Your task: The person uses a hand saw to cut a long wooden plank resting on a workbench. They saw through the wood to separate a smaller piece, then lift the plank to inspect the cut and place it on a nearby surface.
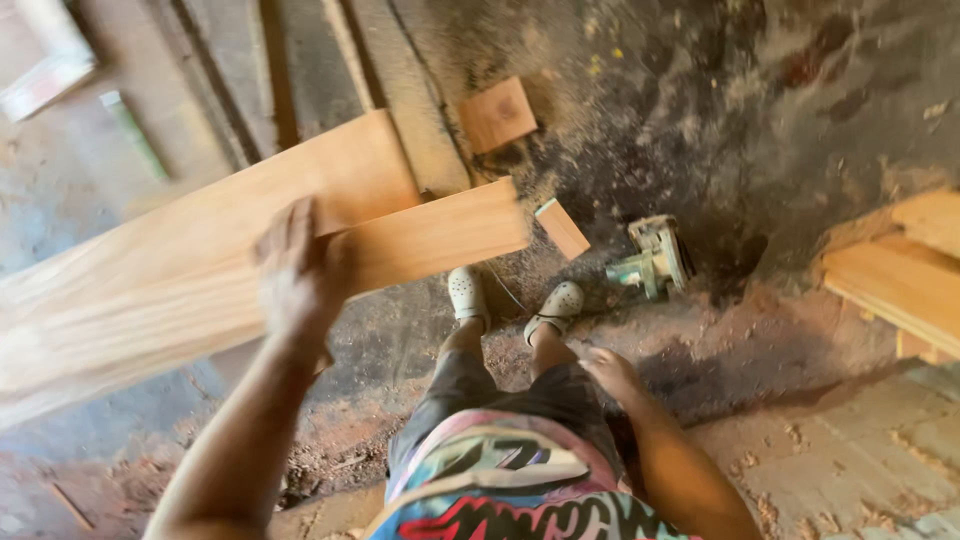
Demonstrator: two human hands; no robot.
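The floor [760, 330] is dusty, dark at the upper right of the frame and reddish with sawdust across the middle, with pale slabs at the lower right. Grey timbers [300, 60] run along the top. A small square offcut [497, 114] lies at upper centre, a smaller block [561, 228] just right of centre, and a green power saw [652, 260] rests beside it. Stacked pale boards [900, 270] sit at the right edge.

No containers show.

The left hand [295, 270] is raised at left of centre, its grip closed on the long planks [200, 260], which stretch from the left edge to the centre, light orange-brown and blurred. The right hand [610, 372] hangs loosely open, empty, by the thigh. White shoes [468, 295] stand below the planks' end.
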